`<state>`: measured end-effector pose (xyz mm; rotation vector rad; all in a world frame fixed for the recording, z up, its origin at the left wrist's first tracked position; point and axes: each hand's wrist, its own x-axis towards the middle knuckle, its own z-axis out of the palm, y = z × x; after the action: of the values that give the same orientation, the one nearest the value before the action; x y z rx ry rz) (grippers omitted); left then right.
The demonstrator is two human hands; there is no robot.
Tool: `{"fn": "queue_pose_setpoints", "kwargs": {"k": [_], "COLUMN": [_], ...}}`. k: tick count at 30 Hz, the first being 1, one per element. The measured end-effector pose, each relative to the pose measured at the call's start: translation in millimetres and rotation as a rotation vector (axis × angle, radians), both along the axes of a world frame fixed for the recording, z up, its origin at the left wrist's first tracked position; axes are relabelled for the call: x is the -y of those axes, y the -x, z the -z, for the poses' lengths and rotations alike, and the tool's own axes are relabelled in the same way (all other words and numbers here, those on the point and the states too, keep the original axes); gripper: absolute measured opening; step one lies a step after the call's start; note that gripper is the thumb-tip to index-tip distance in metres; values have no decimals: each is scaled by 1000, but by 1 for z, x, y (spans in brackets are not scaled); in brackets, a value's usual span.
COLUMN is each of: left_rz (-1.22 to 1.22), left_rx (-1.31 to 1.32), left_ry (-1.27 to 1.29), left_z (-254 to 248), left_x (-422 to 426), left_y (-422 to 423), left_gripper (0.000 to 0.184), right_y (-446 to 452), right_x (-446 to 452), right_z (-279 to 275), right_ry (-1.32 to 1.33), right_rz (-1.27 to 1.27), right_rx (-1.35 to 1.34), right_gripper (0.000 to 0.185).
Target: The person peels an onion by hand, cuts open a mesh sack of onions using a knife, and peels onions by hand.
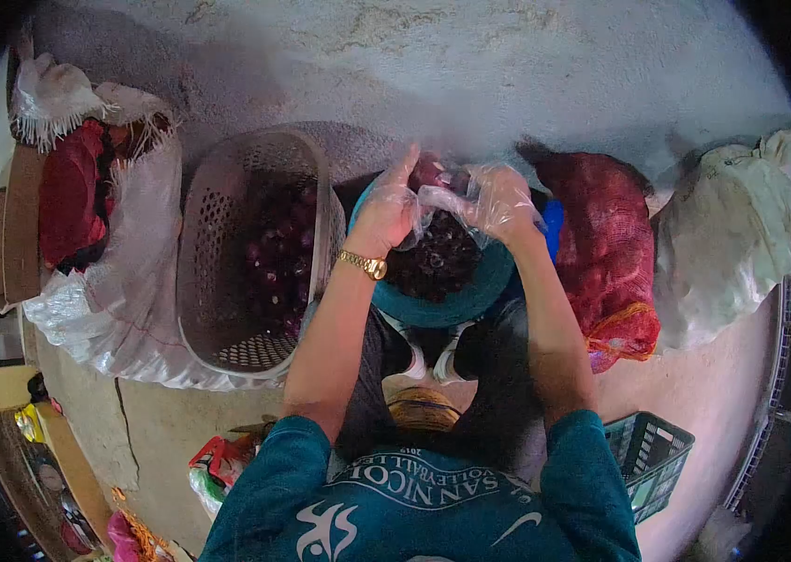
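A clear plastic bag point(452, 199) with red onions point(429, 170) showing in it is stretched between my hands. My left hand point(386, 214), with a gold watch on its wrist, grips the bag's left side, its thumb and one finger raised. On the right side my right hand point(506, 199) holds the bag, its fingers partly covered by the film. Just beneath sits a teal basin point(480, 302) between my knees. Dark purple-red pieces point(433, 260), perhaps small onions or skins, fill part of it.
To the left stands a grey perforated basket point(199, 323) with red onions, beside a white woven sack point(154, 234). A red mesh sack point(601, 239) and a pale sack point(728, 244) stand to the right. A dark crate point(648, 464) is near my right elbow. A wall point(470, 75) lies ahead.
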<state>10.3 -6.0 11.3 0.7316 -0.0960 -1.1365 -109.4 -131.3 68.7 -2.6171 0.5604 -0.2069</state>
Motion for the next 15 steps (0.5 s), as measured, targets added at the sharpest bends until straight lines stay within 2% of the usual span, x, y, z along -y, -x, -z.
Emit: {"fn": "queue_pose_setpoints", "kwargs": {"k": [2, 4, 6, 13, 15], "left_rz": [-6, -14, -46, -65, -166], "left_rx": [8, 17, 58, 90, -41], "left_ry": [-13, -25, -96, -102, -52], "left_z": [-3, -5, -5, -12, -21], "left_x": [-1, -1, -1, -2, -1], "left_y": [2, 3, 4, 1, 2], "left_gripper": [33, 34, 35, 39, 35], "right_y": [1, 3, 4, 3, 8], "right_x": [1, 5, 8, 8, 8], "right_z": [5, 17, 23, 30, 25], "right_ry": [22, 142, 150, 213, 187], "right_rz": [2, -71, -85, -213, -259], "right_rx": [-26, 103, 104, 19, 27], "right_gripper": [64, 44, 42, 39, 41]}}
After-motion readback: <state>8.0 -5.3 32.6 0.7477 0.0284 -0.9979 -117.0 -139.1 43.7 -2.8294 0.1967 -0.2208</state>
